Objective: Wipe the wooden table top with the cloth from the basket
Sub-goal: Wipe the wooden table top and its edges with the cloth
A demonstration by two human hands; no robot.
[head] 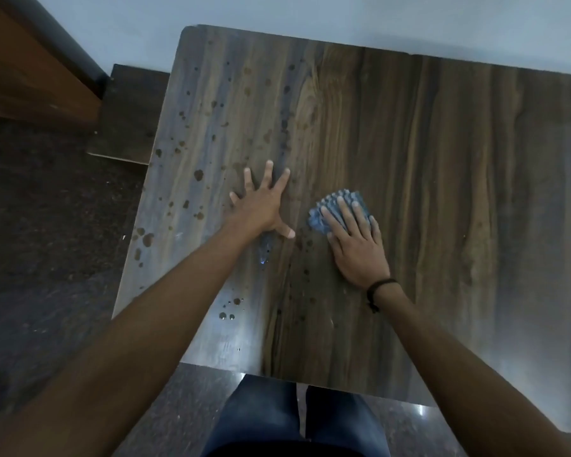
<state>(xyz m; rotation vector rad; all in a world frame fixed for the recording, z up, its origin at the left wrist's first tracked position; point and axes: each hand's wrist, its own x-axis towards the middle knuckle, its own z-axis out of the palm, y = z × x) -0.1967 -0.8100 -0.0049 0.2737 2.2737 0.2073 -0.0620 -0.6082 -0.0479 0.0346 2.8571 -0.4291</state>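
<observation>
Fingers (346, 214) of the right hand (360, 250) lie straight and close, pressing the cloth (317, 222); left of them, the splayed left hand (264, 207) blocks droplets (198, 175), risking smears.

Likely a home: wooden table (426, 166), dark stone floor (47, 232).

A dark wooden table top (426, 159) with streaked grain fills the view. The right hand (356, 240) presses flat on a crumpled blue cloth (323, 214) near the table's middle. Just left of the cloth, the left hand (264, 206) rests with fingers spread. Dark water droplets (198, 174) speckle the table's left side.
</observation>
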